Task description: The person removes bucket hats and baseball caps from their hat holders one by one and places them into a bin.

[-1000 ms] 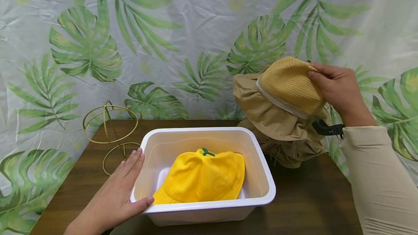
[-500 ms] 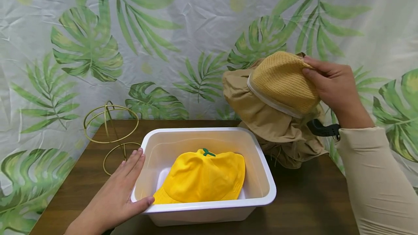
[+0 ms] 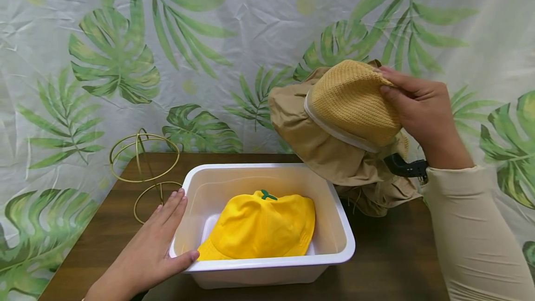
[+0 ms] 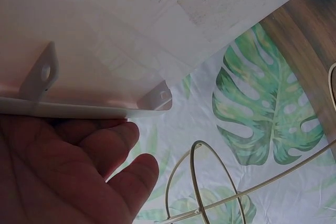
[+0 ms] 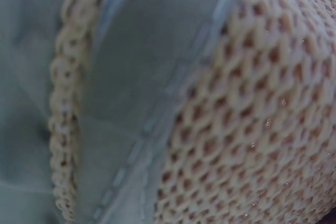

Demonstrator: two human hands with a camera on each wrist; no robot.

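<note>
My right hand [image 3: 424,106] pinches the top of a sun hat [image 3: 353,103] with a woven straw-yellow crown, a pale band and a wide, floppy beige brim. The hat hangs tilted, its brim overlapping the back right corner of a white plastic tub [image 3: 349,240] in the head view. The hat's knit weave [image 5: 252,108] and grey-looking cloth fill the right wrist view. In the tub lies a yellow cap [image 3: 259,226] with a green sprout on top. My left hand [image 3: 148,245] rests with extended fingers at the tub's left front corner, thumb on the front rim.
Behind the held hat, more crumpled beige fabric [image 3: 376,201] sits at the right of the brown wooden table [image 3: 388,259]. A gold wire stand [image 3: 144,152] with rings stands at the back left. A leaf-print curtain [image 3: 251,27] hangs behind the table.
My right hand has moved left and slightly up with the sun hat, which comes further over the tub's right side. The left hand, tub and cap stay in place.
</note>
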